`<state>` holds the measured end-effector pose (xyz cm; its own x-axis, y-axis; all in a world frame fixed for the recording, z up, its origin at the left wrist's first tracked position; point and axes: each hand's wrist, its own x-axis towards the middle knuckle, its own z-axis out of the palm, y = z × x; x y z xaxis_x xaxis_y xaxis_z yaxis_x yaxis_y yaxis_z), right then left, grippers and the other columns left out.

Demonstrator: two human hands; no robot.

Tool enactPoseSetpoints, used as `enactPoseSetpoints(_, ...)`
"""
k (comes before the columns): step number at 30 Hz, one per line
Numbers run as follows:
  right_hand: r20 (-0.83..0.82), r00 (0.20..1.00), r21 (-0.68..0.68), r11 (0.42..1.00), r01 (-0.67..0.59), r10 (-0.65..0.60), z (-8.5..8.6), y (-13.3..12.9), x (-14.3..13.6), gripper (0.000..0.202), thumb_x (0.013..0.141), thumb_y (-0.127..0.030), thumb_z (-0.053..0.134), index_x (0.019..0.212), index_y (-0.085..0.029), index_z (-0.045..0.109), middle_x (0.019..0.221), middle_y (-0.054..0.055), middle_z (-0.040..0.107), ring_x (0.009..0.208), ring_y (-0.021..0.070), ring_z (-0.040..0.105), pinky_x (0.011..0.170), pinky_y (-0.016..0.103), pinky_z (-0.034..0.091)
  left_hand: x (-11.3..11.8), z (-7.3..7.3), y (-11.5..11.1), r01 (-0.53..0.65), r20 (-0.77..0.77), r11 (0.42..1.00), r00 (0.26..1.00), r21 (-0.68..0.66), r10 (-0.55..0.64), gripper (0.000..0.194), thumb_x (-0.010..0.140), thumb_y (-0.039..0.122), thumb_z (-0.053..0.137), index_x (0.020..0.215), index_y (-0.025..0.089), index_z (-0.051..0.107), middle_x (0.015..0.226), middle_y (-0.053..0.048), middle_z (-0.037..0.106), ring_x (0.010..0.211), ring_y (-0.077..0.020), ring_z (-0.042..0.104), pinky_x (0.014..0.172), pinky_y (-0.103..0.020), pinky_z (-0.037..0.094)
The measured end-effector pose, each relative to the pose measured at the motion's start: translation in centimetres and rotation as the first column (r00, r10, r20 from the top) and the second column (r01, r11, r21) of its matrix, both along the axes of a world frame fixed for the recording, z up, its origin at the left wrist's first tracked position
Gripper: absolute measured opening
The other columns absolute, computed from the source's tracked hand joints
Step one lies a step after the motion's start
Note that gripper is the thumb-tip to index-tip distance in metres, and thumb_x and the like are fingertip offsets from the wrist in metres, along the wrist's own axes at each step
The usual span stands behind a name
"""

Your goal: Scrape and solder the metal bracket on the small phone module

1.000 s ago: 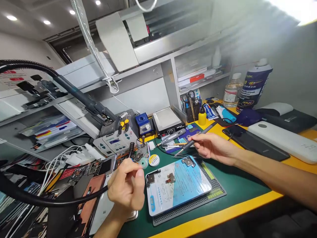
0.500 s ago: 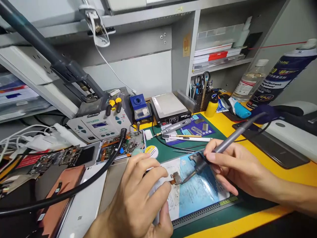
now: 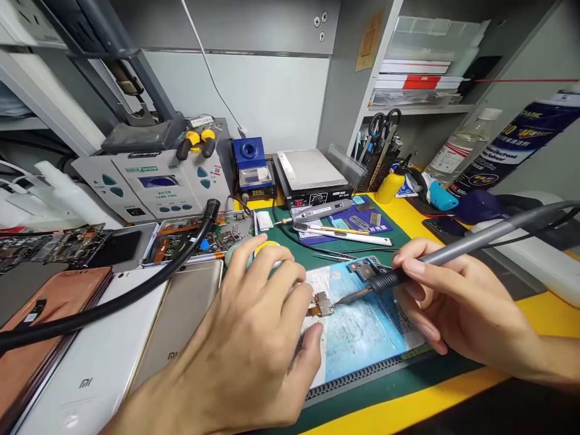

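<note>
My right hand [image 3: 466, 302] grips a grey soldering iron [image 3: 471, 244] like a pen. The iron's tip is at the right edge of a small metal connector [image 3: 323, 304] on a brown flex ribbon. The ribbon runs out from beneath the fingers of my left hand [image 3: 258, 332]. That hand is curled low over the work, and whatever its fingertips hold is hidden. Under the connector lies a blue-and-white printed pad [image 3: 357, 344] with a ridged front edge. A dark flat metal part [image 3: 364, 270] rests near the pad's far edge.
A thick black hose [image 3: 149, 305] crosses several phones on the left. Behind stand a rework station [image 3: 158, 181], a blue iron stand [image 3: 249, 163] and a hot plate [image 3: 312, 172]. A brush [image 3: 344, 235] and tweezers lie beyond the pad. A spray can [image 3: 512, 145] stands at right.
The view has tilted down and come closer. The soldering iron lies flatter, its tip still at the connector. My left hand has turned, its back more in view and its thumb lower.
</note>
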<state>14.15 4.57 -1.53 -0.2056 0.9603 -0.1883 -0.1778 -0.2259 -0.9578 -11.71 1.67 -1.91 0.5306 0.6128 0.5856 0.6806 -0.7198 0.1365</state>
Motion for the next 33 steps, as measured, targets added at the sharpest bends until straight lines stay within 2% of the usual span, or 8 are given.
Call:
enactPoseSetpoints(7,0.017,1.000,-0.033,0.999,0.020,-0.019,0.29,-0.07,-0.14,0.027,0.073,-0.043,0.089,0.084,-0.025,0.071,0.045,-0.006,0.054,0.027,0.0121,0.048,0.021,0.018,0.040,0.13,-0.35,0.03,0.002,0.008,1.000,1.000,-0.015,-0.001,0.014,0.089,0.020,0.063,0.086,0.011,0.073,0.089,-0.012,0.066,0.104,-0.0318,0.060,0.110,-0.062,0.040)
enactPoseSetpoints(15,0.020,0.999,-0.048,0.999,0.026,-0.025,0.59,0.08,-0.35,0.026,0.073,-0.042,0.088,0.081,-0.024,0.070,0.040,-0.005,0.052,0.028,0.0119,0.046,0.020,0.018,0.041,0.30,-0.47,0.06,0.009,0.028,1.000,1.000,0.012,-0.010,0.018,0.090,0.015,0.062,0.075,0.013,0.071,0.078,-0.009,0.063,0.089,-0.0256,0.058,0.105,-0.060,0.044)
enactPoseSetpoints(30,0.008,1.000,-0.079,0.997,0.016,-0.016,0.29,0.20,0.21,0.022,0.073,-0.038,0.088,0.082,-0.025,0.073,0.048,-0.006,0.054,0.029,0.0132,0.051,0.021,0.019,0.042,0.00,-0.78,0.45,0.033,-0.018,0.998,0.999,0.046,-0.032,0.017,0.091,0.014,0.061,0.078,0.016,0.071,0.078,-0.007,0.063,0.086,-0.0242,0.058,0.105,-0.060,0.045)
enactPoseSetpoints(33,0.003,1.000,-0.087,0.996,0.006,-0.006,0.37,0.04,0.28,0.022,0.072,-0.037,0.089,0.080,-0.025,0.074,0.048,-0.006,0.054,0.030,0.0132,0.053,0.021,0.019,0.042,-0.06,-0.93,0.52,0.029,-0.022,0.999,0.999,0.017,-0.029,0.017,0.090,0.014,0.061,0.077,0.017,0.071,0.077,-0.007,0.063,0.085,-0.0240,0.059,0.105,-0.061,0.046)
